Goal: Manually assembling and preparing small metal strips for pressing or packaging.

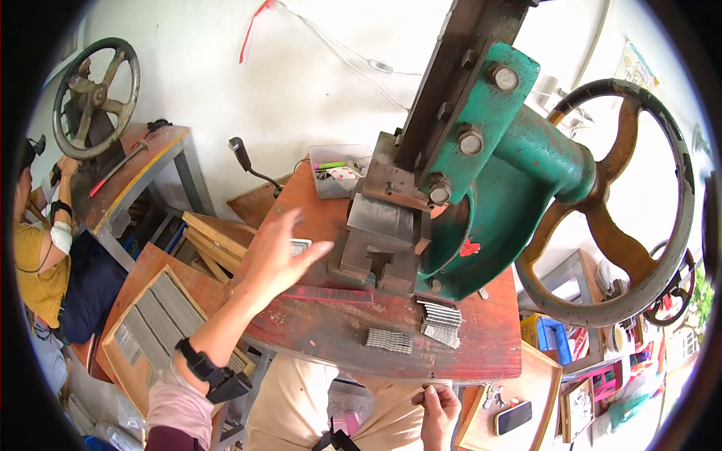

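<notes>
My left hand (277, 259) reaches over the left part of the red-brown worktable (466, 359), its fingers stretched apart and slightly blurred. Just behind its thumb shows a small pale item with a grid-like face (301, 246). To its right stands a green press (519, 218) with a steel die block (382, 225) under its ram (459, 75). Low in front of the table edge, my right hand (440, 416) is closed in a pinch; what its fingertips hold is too small to name. Rows of thin metal pieces (389, 340) and a second stack (441, 323) lie on the tabletop.
A large handwheel (681, 195) juts out at the press's right. A wooden tray of grey strips (162, 312) sits at left; a tray with a phone (514, 418) and keys is at lower right. A plastic bin (338, 188) stands behind. Another person (41, 263) works far left.
</notes>
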A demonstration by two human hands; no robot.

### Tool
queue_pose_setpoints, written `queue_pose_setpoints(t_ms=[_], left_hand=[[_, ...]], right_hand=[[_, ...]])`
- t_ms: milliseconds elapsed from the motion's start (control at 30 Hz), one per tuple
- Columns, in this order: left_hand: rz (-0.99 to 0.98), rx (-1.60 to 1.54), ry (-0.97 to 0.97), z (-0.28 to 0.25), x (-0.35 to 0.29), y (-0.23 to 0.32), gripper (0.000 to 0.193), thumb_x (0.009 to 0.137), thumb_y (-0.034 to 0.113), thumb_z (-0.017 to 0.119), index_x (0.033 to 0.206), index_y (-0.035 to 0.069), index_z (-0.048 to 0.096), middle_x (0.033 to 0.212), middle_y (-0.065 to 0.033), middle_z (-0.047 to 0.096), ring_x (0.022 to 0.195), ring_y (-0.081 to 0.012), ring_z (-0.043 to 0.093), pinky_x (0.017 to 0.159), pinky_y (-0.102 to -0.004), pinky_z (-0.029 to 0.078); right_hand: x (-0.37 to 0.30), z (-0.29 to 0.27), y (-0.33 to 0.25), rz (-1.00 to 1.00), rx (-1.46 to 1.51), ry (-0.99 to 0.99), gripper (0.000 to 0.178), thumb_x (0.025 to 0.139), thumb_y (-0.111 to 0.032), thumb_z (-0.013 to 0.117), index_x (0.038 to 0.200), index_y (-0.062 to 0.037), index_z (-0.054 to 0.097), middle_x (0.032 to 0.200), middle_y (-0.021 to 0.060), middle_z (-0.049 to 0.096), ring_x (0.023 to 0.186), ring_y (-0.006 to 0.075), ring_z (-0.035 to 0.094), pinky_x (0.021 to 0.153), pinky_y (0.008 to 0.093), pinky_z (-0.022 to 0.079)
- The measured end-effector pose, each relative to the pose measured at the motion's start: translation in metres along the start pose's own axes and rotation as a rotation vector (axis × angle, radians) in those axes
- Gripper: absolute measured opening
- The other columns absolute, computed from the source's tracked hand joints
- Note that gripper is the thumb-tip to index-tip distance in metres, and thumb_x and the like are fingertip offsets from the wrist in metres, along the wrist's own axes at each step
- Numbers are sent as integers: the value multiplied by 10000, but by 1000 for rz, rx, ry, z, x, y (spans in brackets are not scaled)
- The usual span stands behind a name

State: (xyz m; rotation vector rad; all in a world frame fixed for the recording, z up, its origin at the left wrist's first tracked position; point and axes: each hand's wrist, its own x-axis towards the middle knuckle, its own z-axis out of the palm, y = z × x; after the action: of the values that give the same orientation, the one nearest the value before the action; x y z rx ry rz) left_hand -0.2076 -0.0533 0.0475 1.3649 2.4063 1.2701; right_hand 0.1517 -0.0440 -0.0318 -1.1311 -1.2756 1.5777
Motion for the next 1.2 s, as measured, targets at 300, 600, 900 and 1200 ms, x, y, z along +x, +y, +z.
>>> queue_pose_setpoints(t_ms=[300,600,900,1200], left_hand=[[217,-358,-112,50,63,40,1103,588,235,878,1364,-102,171,1299,-295,437,1242,-390,423,1051,-398,336],[185,-369,-78,54,59,47,1016,596,227,873,1329,-82,242,1235,-250,496,1172,-356,488,976,-399,404],[206,-453,-75,55,62,47,988,590,243,857,1297,-124,273,1143,-277,578,1089,-374,574,923,-407,457],[70,-233,-81,64,60,39,1181,586,418,835,1390,-111,149,1284,-353,431,1183,-451,458,993,-446,402]], right_hand=[[50,46,-74,-798,-719,-56,312,788,-7,610,1099,13,605,1083,190,592,981,352,559,891,406,440],[144,146,-132,-1146,-1137,-71,448,857,-305,624,1115,57,565,1281,301,391,1204,445,405,968,492,397],[169,156,-127,-984,-1206,-17,482,929,-393,507,1186,7,583,1145,406,447,1138,506,441,937,491,413],[169,150,-120,-912,-1140,-139,531,929,-368,515,1285,26,491,1324,404,322,1269,516,309,1044,496,305]])
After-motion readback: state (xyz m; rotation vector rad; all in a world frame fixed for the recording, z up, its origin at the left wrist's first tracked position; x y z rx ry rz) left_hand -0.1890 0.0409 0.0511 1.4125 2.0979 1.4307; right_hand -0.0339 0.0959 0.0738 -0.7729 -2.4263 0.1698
